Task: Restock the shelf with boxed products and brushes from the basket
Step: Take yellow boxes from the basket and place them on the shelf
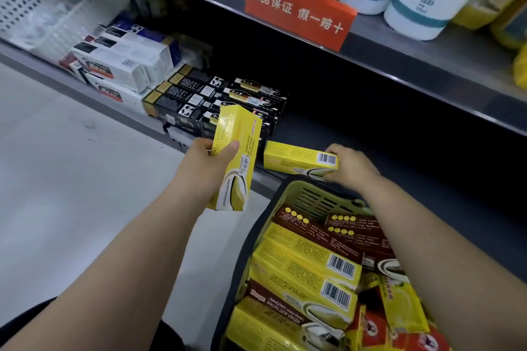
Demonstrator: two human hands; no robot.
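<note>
Grips upright yellow box in left hand, thumb across its face, fingers behind, box tilted on end at 9 o'clock of centre. Pinches flat yellow box at its barcode end with right hand, at 3 o'clock of the first, lengthwise over front edge of lower shelf; touching it or not, can't tell. Basket at 5 o'clock, packed with yellow and brown boxes. Black boxes stacked on shelf at 11 o'clock of left hand, white boxes farther out at 10. Orange sign at 12 o'clock.
</note>
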